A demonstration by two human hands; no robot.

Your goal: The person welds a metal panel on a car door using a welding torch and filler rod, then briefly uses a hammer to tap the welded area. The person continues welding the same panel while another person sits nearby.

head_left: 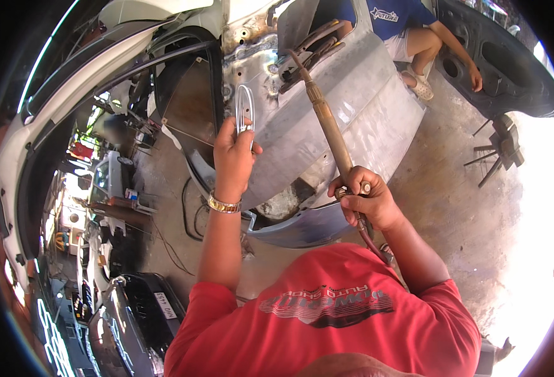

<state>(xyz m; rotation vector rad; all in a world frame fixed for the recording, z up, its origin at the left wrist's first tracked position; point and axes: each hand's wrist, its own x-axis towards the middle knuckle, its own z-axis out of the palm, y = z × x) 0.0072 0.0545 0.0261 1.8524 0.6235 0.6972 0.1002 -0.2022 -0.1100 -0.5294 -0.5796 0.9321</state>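
My left hand (234, 154), with a metal-banded watch at the wrist, is closed on a small coil of silvery wire (244, 103). The coil stands up from my fingers in front of a bare, scorched metal section (250, 56) of a car body. My right hand (372, 200) grips a brass-coloured gas torch (328, 122) around its valve knobs. Its thin tip points up and to the left, close to the upper edge of the grey body panel (365, 119). No flame can be made out at the tip. A hose (370, 242) runs from the torch's lower end toward me.
Beyond the panel sits another person in a blue shirt (399, 22), one hand (476, 78) hanging down. A dark door shell (515, 72) is at the far right, above a small metal stand (500, 147). Cables (192, 210) lie on the floor. A dark car (145, 311) stands lower left.
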